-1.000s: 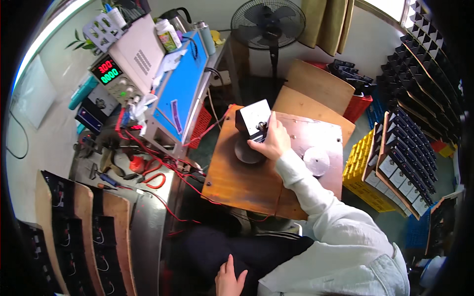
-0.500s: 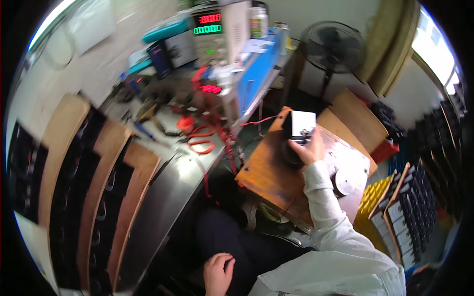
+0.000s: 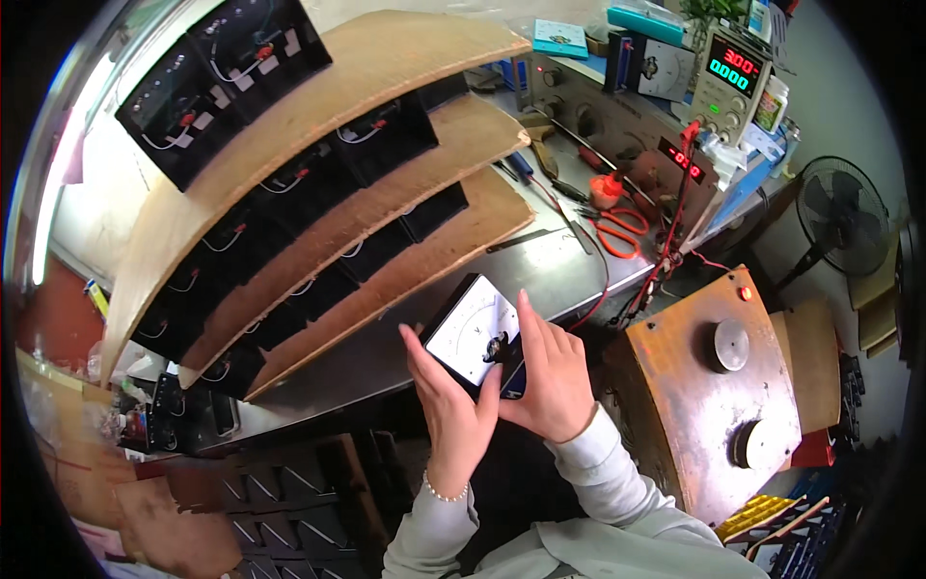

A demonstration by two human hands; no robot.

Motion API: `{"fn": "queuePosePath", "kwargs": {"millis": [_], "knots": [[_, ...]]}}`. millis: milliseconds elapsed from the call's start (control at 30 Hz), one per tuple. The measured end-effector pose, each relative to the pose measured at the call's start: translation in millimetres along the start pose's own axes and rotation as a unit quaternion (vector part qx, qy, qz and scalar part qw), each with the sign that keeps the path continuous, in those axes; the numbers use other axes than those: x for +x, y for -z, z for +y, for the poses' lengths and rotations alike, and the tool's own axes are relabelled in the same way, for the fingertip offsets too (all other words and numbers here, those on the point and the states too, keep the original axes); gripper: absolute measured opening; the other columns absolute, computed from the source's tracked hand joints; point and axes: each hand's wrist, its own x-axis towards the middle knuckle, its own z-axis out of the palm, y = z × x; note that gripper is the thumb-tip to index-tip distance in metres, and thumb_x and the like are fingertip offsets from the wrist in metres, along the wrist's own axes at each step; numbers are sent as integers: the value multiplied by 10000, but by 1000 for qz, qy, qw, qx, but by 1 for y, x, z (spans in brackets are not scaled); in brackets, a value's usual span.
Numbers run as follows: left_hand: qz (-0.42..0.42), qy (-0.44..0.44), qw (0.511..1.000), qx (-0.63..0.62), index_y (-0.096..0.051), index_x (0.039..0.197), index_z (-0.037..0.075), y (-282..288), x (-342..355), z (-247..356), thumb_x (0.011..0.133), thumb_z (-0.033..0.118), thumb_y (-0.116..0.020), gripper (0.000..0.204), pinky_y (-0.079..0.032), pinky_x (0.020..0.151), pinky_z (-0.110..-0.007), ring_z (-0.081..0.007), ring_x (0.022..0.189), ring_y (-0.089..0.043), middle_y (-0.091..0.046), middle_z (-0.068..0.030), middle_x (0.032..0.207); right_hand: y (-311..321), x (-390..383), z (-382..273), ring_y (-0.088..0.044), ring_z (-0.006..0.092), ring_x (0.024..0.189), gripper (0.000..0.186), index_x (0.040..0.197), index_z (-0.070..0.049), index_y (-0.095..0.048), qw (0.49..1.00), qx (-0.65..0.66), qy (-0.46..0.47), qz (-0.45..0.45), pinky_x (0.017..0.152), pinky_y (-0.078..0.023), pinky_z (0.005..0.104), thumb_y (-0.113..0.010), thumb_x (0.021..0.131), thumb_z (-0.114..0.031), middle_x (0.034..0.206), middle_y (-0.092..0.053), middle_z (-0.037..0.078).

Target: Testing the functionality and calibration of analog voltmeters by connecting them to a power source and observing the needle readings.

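Note:
Between my two hands is a square panel meter [image 3: 470,326] with a white dial face, a curved scale and a black case. It is tilted, with its face turned up toward me. My left hand [image 3: 451,410] grips its lower left side, thumb along the bottom corner. My right hand [image 3: 555,376] closes on the right side, with the fingers stretched up along that edge. The back of the meter is hidden. Both hands are over the front edge of the metal bench [image 3: 357,372].
Curved wooden boards [image 3: 318,106] carry rows of black cases with wires on the left. Behind lie orange-handled scissors [image 3: 622,236], pliers [image 3: 569,190] and a power supply [image 3: 728,82]. A worn wooden box [image 3: 675,376] with two round metal discs stands right, before a fan [image 3: 844,217].
The view has swung left, toward the bench. The meter, held by my right hand above the wooden box, is now in front of me. My left hand has risen from my lap and gripped it.

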Motion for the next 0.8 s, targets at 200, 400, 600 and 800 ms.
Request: {"fn": "queuePosePath", "kwargs": {"millis": [200, 400, 600, 800], "knots": [[-71, 11, 988, -137, -200, 1568, 63, 9, 31, -33, 726, 138, -880, 1085, -438, 1047, -490, -398, 1287, -495, -402, -266, 1448, 7, -16, 38, -652, 341, 1059, 788, 1384, 8, -512, 990, 116, -68, 38, 912, -537, 384, -876, 697, -123, 1219, -618, 210], [-128, 22, 969, -211, -147, 1585, 110, 16, 48, -31, 759, 27, -833, 1077, -530, 982, -408, -289, 1241, -570, -434, -225, 1432, 6, -40, 28, -649, 180, 808, 621, 1276, -19, -565, 961, 214, -165, 59, 732, -555, 297, -870, 739, -89, 963, -636, 103], [-180, 20, 957, -227, -123, 1596, 139, 19, 62, -31, 771, -34, -798, 1080, -513, 1022, -399, -264, 1258, -560, -455, -202, 1437, -6, -47, 16, -669, 133, 776, 463, 1140, 13, -510, 934, 282, -214, 51, 697, -550, 259, -825, 803, -24, 908, -674, 87], [-190, 18, 952, -238, -131, 1598, 144, 17, 62, -28, 770, -35, -800, 1080, -526, 1007, -393, -255, 1258, -558, -453, -187, 1420, -4, -52, 14, -687, 119, 740, 322, 1098, 18, -605, 916, 304, -253, 68, 654, -548, 261, -791, 845, -48, 893, -718, 95]]}}
